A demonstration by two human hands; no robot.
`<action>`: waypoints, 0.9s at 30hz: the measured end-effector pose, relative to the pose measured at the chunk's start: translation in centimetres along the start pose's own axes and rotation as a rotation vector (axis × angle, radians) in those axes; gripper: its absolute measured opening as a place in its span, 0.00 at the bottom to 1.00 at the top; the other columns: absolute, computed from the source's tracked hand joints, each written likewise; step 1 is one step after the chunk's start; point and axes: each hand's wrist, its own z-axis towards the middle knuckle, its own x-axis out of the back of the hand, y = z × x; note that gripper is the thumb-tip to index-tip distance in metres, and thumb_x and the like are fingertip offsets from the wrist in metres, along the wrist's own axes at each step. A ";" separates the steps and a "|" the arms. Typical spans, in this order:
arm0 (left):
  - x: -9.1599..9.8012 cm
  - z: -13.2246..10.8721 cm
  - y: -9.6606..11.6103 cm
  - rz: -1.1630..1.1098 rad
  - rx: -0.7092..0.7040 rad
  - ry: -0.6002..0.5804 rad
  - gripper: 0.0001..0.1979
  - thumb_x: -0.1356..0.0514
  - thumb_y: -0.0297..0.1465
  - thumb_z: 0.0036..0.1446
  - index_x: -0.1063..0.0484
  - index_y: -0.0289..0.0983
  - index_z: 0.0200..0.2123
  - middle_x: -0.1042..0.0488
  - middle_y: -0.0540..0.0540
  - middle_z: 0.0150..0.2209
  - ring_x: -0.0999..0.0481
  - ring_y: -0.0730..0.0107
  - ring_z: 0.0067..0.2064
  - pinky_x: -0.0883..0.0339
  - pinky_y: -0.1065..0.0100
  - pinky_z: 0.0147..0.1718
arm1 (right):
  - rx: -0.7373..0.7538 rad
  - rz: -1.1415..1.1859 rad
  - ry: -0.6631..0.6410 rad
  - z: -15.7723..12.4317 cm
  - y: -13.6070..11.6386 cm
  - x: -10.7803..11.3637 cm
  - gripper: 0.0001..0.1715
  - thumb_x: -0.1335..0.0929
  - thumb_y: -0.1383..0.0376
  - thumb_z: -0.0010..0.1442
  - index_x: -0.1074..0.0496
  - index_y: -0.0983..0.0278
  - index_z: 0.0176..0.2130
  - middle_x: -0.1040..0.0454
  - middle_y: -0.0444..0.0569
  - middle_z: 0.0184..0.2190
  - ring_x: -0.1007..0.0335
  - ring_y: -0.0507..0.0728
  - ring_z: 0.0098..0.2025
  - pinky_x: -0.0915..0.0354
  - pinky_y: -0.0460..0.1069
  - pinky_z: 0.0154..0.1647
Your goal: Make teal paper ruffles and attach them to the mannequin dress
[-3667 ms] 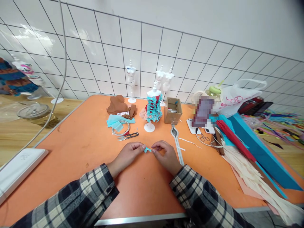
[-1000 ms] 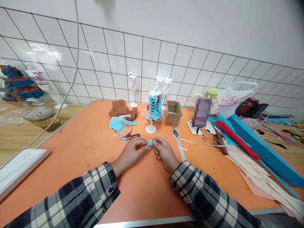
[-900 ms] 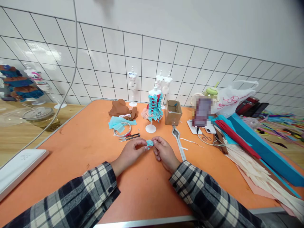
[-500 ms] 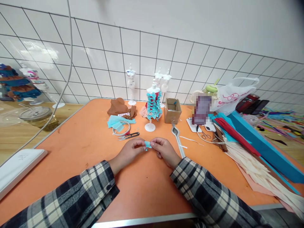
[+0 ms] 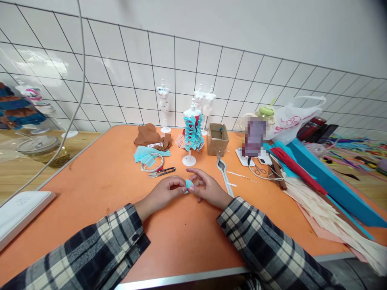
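Observation:
A small turquoise piece of crepe paper [image 5: 189, 184], fanned at its top, is between my two hands above the orange table. My left hand [image 5: 163, 192] pinches its left side with thumb and fingertips. On the other side, my right hand [image 5: 210, 188] has its thumb against the lower edge, with the index finger lifted away and the other fingers curled below. Behind them stands a small white dress form [image 5: 193, 133] covered in turquoise ruffles with red showing through and a pink skirt part. Thread snips [image 5: 162, 172] lie just beyond my left hand.
Turquoise paper [image 5: 145, 154], brown paper [image 5: 146, 135] and a white cable coil [image 5: 152, 162] lie at the back left. A cardboard box [image 5: 217, 141], a grey strap [image 5: 223, 171], a phone [image 5: 254, 137] and crepe paper sheets [image 5: 314, 201] are to the right.
My right index finger has lifted off the turquoise piece, which now shows a rounder, fanned shape. The left hand keeps its pinch. The view has shifted slightly.

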 end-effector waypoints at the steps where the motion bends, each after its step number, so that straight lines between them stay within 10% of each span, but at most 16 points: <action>1: 0.0 0.0 0.0 0.021 0.002 -0.001 0.13 0.40 0.40 0.56 0.23 0.36 0.32 0.24 0.44 0.35 0.26 0.62 0.39 0.34 0.65 0.42 | -0.050 0.046 0.022 0.0 0.1 0.0 0.36 0.28 0.59 0.52 0.38 0.59 0.58 0.35 0.45 0.38 0.35 0.49 0.28 0.34 0.44 0.20; 13: -0.1 0.1 -0.8 -0.037 0.123 0.070 0.15 0.37 0.43 0.52 0.24 0.36 0.32 0.23 0.45 0.34 0.26 0.61 0.39 0.35 0.64 0.41 | -0.072 0.094 0.167 0.4 1.1 0.0 0.27 0.30 0.59 0.54 0.33 0.60 0.53 0.35 0.42 0.33 0.37 0.47 0.25 0.34 0.43 0.18; 18: 0.1 0.1 -0.3 -0.149 0.081 0.001 0.12 0.37 0.40 0.51 0.25 0.35 0.28 0.25 0.46 0.32 0.28 0.63 0.37 0.35 0.65 0.40 | 0.195 -0.259 0.008 -0.1 0.2 0.3 0.41 0.26 0.63 0.52 0.38 0.55 0.62 0.30 0.49 0.48 0.30 0.52 0.39 0.29 0.52 0.42; 23: 0.1 0.1 -0.1 -0.173 0.109 -0.004 0.11 0.37 0.39 0.49 0.25 0.35 0.28 0.25 0.47 0.32 0.28 0.64 0.37 0.36 0.66 0.39 | 0.339 -0.445 0.048 -0.1 -0.2 0.5 0.12 0.28 0.66 0.57 0.22 0.60 0.43 0.22 0.48 0.38 0.27 0.54 0.39 0.32 0.49 0.44; 27: 0.3 0.1 -0.3 -0.215 0.118 -0.007 0.11 0.37 0.38 0.48 0.25 0.35 0.28 0.25 0.47 0.31 0.28 0.65 0.36 0.37 0.67 0.40 | 0.370 -0.478 0.082 0.0 -0.2 0.7 0.12 0.26 0.65 0.53 0.22 0.62 0.41 0.23 0.49 0.38 0.27 0.53 0.38 0.31 0.49 0.43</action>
